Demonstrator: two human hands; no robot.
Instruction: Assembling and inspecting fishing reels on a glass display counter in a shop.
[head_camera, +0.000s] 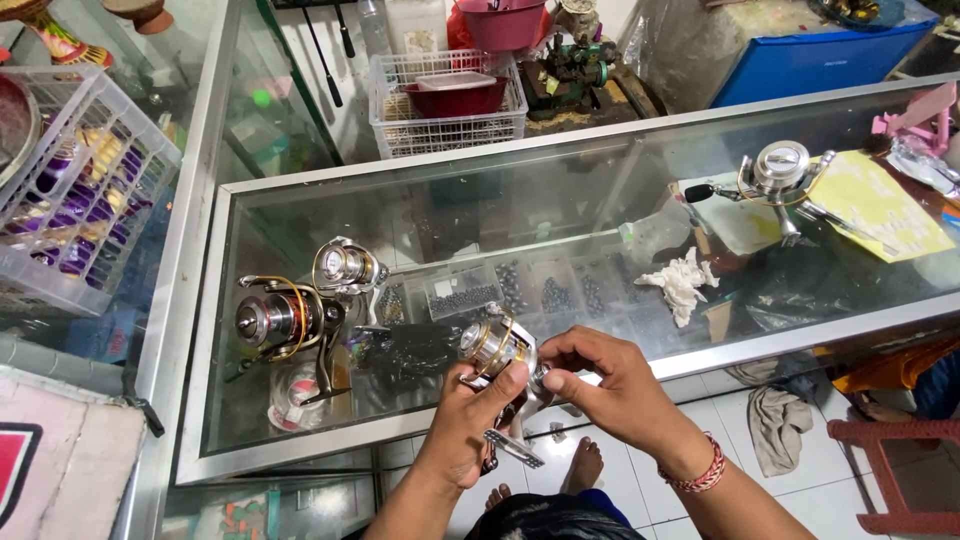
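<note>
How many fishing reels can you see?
4. One is in the hands, the fishing reel held over the glass counter. Two sit on the counter's left: and. One sits far right. Others may be hidden.

Two reels (300, 305) lie left on the glass counter (560, 200); a third reel (780, 170) far right; a tissue (682, 283) between.

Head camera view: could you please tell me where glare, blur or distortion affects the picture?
Head view: the glass counter top carries pale reflections that veil the goods beneath; the counter's edges bow, a wide-angle effect; the fishing reel held by left hand and right hand looks fairly sharp.
</note>
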